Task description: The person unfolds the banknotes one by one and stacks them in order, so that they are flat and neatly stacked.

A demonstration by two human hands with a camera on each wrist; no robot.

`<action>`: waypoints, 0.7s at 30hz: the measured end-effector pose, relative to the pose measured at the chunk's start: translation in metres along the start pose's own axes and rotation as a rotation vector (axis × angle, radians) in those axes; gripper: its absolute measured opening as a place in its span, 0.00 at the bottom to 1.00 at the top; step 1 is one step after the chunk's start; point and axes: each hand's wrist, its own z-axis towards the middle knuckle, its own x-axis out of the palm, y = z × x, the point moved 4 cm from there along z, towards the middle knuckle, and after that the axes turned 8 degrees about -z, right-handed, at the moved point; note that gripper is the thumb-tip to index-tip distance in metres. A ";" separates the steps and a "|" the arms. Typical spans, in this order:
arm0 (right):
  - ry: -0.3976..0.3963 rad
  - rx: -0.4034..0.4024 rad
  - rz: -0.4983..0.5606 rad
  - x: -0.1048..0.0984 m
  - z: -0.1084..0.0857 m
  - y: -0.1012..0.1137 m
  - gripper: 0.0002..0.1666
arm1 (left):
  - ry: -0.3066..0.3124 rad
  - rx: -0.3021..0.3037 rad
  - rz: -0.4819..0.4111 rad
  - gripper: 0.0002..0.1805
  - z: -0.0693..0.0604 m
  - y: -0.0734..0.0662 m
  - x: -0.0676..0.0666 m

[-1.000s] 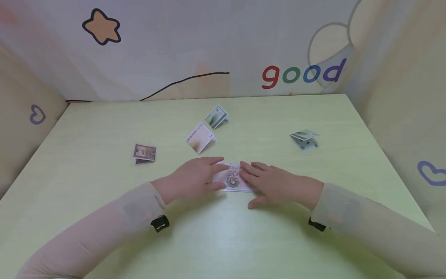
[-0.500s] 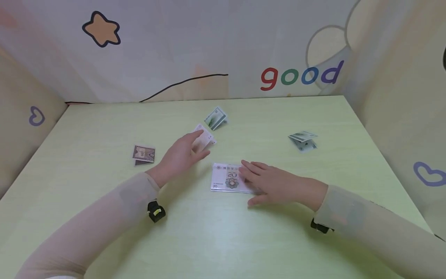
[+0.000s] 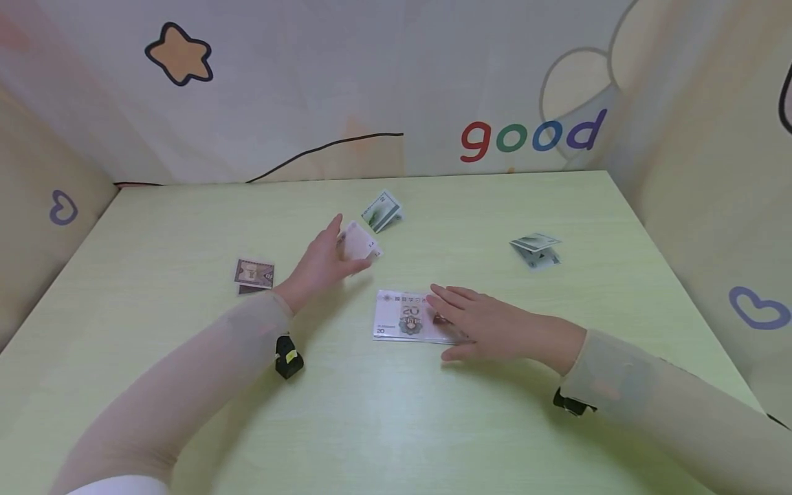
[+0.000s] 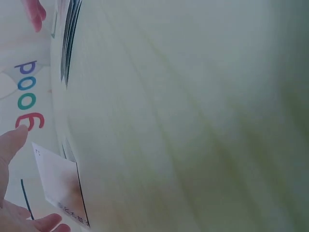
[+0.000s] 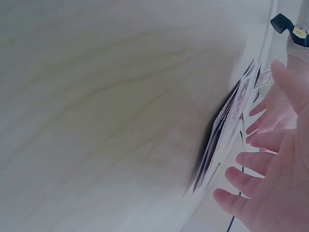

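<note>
My left hand [image 3: 318,265] reaches over a folded pale pink banknote [image 3: 360,240] standing tented left of centre. Its thumb and fingers are spread on either side of that note; in the left wrist view the note [image 4: 60,181] stands between them, apart from the thumb. My right hand [image 3: 495,323] lies with straight fingers over the right part of a stack of banknotes [image 3: 396,323] marked 20, hiding that end. Seen from the right wrist, the stack [image 5: 227,125] shows several layers.
Behind the pink note stands a folded green banknote [image 3: 382,210]. Another folded green banknote [image 3: 537,249] sits at the right. A folded purple-brown banknote [image 3: 254,273] lies at the left. Printed curtains [image 3: 297,75] border the table's back and sides.
My left hand has left the stack and moved up and left to the pink banknote, uncovering the stack's left end. The right hand has stayed on the stack.
</note>
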 end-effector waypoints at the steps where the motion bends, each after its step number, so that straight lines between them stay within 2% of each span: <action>1: -0.001 0.000 0.003 0.000 0.000 0.000 0.52 | -0.001 -0.003 -0.005 0.56 0.002 0.001 0.001; 10: 0.000 0.009 0.032 -0.003 -0.002 0.000 0.51 | -0.003 -0.013 0.017 0.58 0.024 0.003 0.010; 21: -0.014 0.031 0.032 -0.007 -0.001 0.002 0.49 | -0.003 -0.051 0.016 0.56 0.022 0.003 0.010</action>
